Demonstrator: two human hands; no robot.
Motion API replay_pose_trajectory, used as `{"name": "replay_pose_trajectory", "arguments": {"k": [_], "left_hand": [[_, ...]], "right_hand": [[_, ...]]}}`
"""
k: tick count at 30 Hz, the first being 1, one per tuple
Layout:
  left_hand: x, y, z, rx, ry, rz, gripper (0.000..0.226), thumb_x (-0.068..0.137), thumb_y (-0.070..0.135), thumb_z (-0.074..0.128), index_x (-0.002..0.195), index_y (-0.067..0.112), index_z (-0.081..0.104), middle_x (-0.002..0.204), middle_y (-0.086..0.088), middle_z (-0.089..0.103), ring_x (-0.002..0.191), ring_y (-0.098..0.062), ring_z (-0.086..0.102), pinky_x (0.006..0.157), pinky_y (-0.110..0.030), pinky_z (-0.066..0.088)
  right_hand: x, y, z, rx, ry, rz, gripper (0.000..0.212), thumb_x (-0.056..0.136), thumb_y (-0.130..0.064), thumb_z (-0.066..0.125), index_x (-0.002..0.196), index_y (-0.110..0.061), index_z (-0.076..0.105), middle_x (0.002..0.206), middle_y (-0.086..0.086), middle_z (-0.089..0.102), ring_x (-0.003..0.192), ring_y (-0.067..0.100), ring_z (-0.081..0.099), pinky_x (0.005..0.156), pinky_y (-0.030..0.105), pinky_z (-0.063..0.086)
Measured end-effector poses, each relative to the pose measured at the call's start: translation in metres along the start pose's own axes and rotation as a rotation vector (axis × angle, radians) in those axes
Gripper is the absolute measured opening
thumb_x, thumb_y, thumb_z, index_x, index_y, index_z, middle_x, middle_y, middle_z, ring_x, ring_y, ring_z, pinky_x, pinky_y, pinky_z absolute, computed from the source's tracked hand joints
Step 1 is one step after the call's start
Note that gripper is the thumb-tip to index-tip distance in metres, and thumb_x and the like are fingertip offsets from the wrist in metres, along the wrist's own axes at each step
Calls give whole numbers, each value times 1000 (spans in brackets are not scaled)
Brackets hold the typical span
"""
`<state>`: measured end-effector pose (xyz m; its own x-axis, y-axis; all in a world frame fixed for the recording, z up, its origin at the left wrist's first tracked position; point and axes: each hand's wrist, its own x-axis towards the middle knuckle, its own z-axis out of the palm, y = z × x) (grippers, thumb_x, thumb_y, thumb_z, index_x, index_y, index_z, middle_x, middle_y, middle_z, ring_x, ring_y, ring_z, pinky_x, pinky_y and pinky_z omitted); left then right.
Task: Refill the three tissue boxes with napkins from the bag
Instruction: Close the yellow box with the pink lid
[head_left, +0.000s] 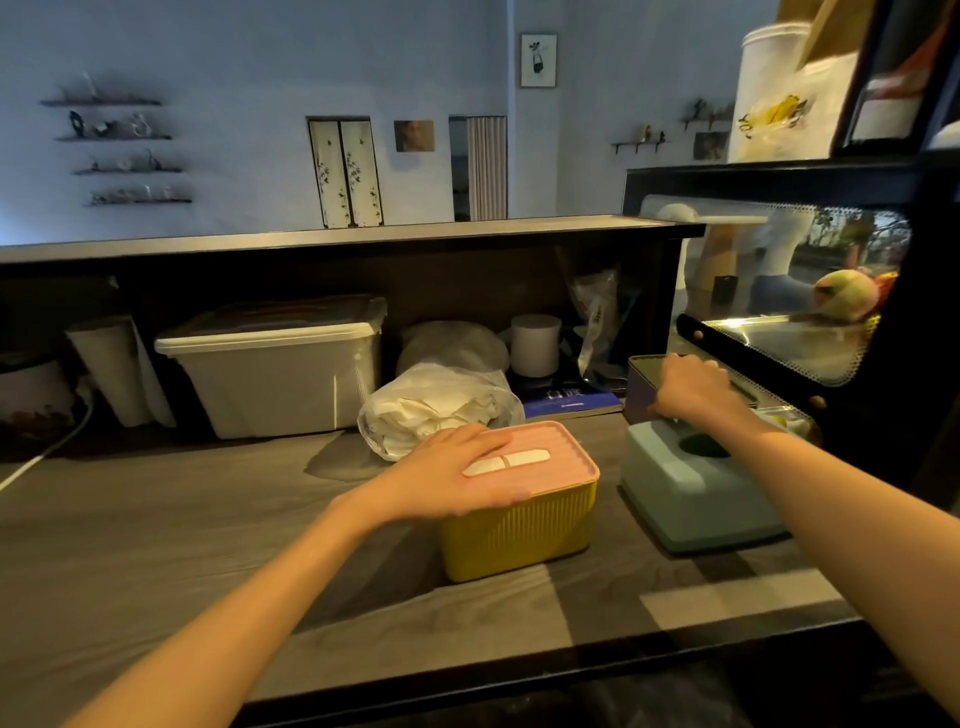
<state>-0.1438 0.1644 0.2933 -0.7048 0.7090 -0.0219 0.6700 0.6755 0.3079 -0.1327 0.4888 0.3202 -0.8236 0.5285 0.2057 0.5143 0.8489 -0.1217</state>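
Nearest the viewer, the yellow tissue box is standing on the wooden counter, and its pink lid is being pressed by the left hand, whose fingers are lying flat and straight across the top, curled round nothing. The box is judged to be light, rigid plastic with ribbed walls; it is likely being steadied, and the lid is best taken at its rim edges, since the smooth top offers little purchase.

Just to the right, the pale blue tissue box is lying with its oval slot upward; its rounded, smooth shell is expected to slide easily.

Behind it, the dark tissue box is being reached over by the right hand; whether the fingers are closing round its edge cannot be told, as they are hidden beyond the knuckles.

Farther back, touching the yellow box's rear, the clear plastic bag of white napkins is lying slumped. The contents are judged to be soft, light and easily creased, so a stack is best pinched by its folded edge.
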Motion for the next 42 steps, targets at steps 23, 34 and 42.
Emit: {"name": "replay_pose_trajectory", "arguments": {"k": [23, 34, 42], "left_hand": [[-36, -22, -72, -1257, 458, -386, 54, 87, 71, 59, 118, 28, 70, 107, -7, 77, 103, -26, 71, 91, -47, 57], [-133, -113, -74, -1471, 675, -630, 33, 93, 46, 61, 113, 20, 64, 113, -9, 67, 103, -29, 63, 81, -48, 52], [-167, -135, -109, -1482, 804, -574, 41, 95, 48, 58, 126, 22, 61, 120, -8, 68, 110, -29, 62, 85, -53, 51]], "right_hand": [[-86, -118, -83, 402, -78, -1009, 63, 91, -4, 71, 146, -27, 51, 141, -4, 58, 125, 5, 50, 101, 17, 40], [-97, -109, -35, 36, -644, -843, 116, 75, -45, 88, 161, -40, 12, 167, -10, 21, 151, 19, 24, 120, 39, 25], [-111, -176, 2, 244, -489, -960, 90, 81, -48, 83, 156, -39, 34, 157, -7, 39, 141, 19, 38, 111, 39, 35]]}}
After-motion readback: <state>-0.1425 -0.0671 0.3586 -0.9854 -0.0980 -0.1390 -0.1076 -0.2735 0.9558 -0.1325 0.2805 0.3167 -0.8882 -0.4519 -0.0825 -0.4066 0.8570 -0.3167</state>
